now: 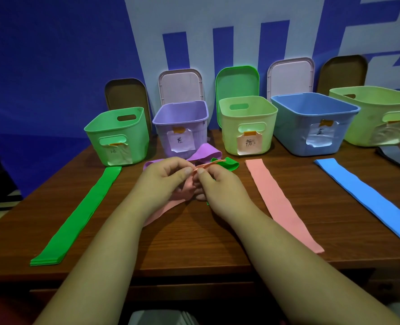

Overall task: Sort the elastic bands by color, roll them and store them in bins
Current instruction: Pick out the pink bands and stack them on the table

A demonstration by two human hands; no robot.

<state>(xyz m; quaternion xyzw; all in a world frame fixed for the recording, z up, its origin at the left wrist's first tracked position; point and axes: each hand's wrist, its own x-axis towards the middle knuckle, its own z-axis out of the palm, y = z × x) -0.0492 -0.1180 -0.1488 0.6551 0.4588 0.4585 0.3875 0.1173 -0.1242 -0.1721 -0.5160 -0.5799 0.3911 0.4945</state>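
Both hands meet at the table's middle over a small tangle of bands. My left hand [165,175] and my right hand [214,182] each pinch the end of a pink band [168,206] that trails toward me under my left wrist. Behind the fingers lie a purple band [204,152] and a crumpled green band [228,163]. Flat on the table lie a stack of green bands [77,216] at left, a pink band [281,202] right of centre and a blue band [367,201] at right.
Five open bins line the back: green [114,127], purple [189,113], pale yellow-green [269,118], blue [295,123], large pale green [358,113]. Lids lean on the wall behind them. A dark band [398,157] lies at far right. The table's front edge [194,275] runs below my forearms.
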